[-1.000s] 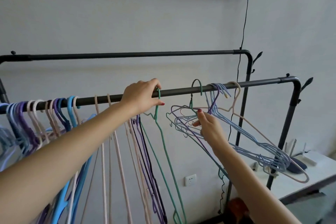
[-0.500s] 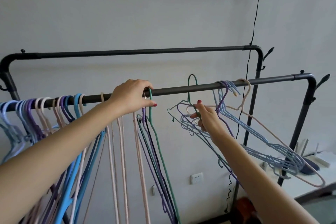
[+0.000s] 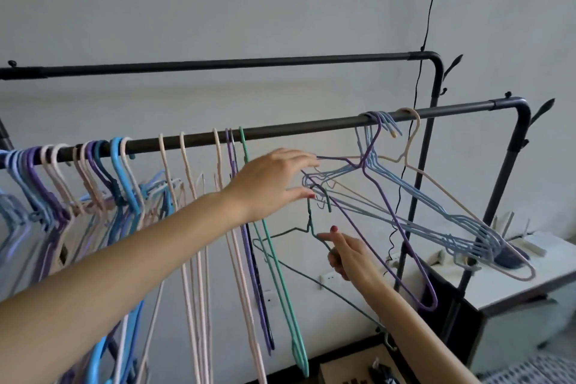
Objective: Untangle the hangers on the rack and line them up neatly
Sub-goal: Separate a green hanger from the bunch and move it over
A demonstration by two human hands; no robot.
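A dark rail of the rack carries several hangers. A tangled bunch of pale blue, purple and pink hangers hangs tilted near its right end. My right hand pinches the shoulder of a dark green hanger, which is off the rail with its hook caught among the bunch's left tips. My left hand reaches out with straight fingers and touches those tips. Lined-up hangers fill the rail's left part. Pink, purple and a green hanger hang in the middle.
A second, higher rail runs behind. A black cable hangs down the wall at the right. A white cabinet with small items stands at the lower right, beside the rack's upright post.
My left hand has left the rail and moved right to the tangled bunch. The dark green hanger has come off the rail and dropped lower in my right hand.
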